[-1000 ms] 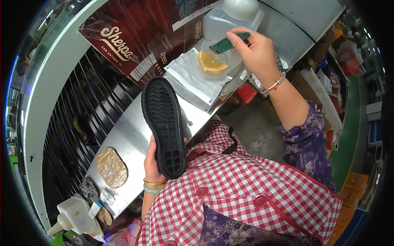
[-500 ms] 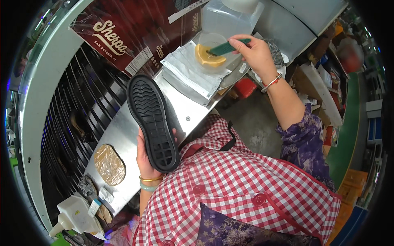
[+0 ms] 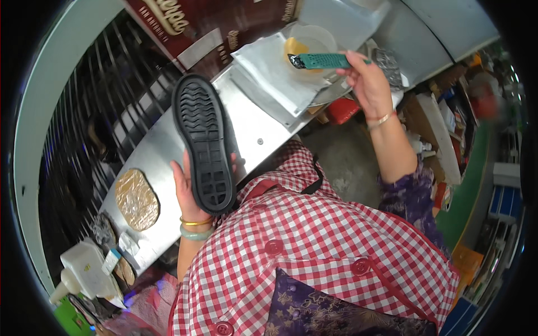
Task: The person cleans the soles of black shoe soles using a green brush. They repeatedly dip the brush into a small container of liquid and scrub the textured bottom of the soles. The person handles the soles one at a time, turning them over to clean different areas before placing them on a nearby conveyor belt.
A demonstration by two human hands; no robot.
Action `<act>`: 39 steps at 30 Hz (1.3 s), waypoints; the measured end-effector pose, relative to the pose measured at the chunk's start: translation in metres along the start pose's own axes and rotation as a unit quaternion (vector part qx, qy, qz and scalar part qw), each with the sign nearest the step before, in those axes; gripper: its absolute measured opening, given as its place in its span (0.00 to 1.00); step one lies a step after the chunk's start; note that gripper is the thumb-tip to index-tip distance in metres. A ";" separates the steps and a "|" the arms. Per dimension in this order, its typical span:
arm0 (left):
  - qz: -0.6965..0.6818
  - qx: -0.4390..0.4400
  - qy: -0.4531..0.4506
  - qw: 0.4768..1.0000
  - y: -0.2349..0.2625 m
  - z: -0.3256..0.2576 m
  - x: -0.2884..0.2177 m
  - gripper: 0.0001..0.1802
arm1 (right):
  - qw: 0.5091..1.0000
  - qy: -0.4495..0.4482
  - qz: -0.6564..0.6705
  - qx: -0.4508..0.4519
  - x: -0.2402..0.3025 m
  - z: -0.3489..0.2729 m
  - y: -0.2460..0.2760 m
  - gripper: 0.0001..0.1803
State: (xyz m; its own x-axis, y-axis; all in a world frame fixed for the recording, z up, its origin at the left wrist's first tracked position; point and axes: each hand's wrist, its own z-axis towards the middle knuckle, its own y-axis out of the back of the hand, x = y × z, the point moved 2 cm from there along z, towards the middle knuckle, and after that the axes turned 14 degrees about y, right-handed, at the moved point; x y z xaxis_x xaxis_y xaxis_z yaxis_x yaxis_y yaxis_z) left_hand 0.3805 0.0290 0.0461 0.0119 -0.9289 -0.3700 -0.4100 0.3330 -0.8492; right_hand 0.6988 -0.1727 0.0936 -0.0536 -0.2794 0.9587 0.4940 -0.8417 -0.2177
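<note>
A black shoe sole is held by my left hand, its ridged and gridded face turned up. The thumb lies along the left edge, and fingertips show at the right edge. My right hand grips a green-handled brush with dark bristles. The brush is above a clear plastic bowl with yellowish contents, partly hidden behind the handle. A silvery-white flat pouch lies beside the bowl.
A dark red carton stands behind the metal bench. To the left are black rods, a film-wrapped oval pad and a white bottle. A red object shows below the bench's right end.
My right hand has lifted the brush out of the bowl and turned it, bristles now pointing left. The sole stays in my left hand. The whole view has shifted slightly.
</note>
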 end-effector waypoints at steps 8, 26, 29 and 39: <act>-0.086 0.124 0.041 0.988 0.004 -0.015 0.002 0.45 | 0.988 0.044 0.085 0.118 0.019 -0.076 -0.165 0.12; -0.045 0.007 -0.056 0.997 -0.012 -0.017 -0.016 0.44 | 0.973 0.098 0.003 0.208 0.021 -0.120 -0.196 0.08; -0.101 0.040 -0.067 0.992 -0.016 -0.013 -0.025 0.45 | 0.971 0.098 0.018 0.218 0.021 -0.126 -0.200 0.08; -0.084 0.085 -0.050 0.992 -0.022 -0.016 -0.028 0.45 | 0.951 0.067 0.018 0.300 0.037 -0.136 -0.203 0.08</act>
State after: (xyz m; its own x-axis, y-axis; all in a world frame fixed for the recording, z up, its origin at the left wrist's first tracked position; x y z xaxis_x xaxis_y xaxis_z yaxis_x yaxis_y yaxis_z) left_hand 0.3745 0.0449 0.0809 0.1608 -0.9556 -0.2468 -0.2352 0.2057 -0.9499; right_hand 0.4787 -0.0753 0.1481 -0.1166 -0.3936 0.9118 0.9024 -0.4255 -0.0683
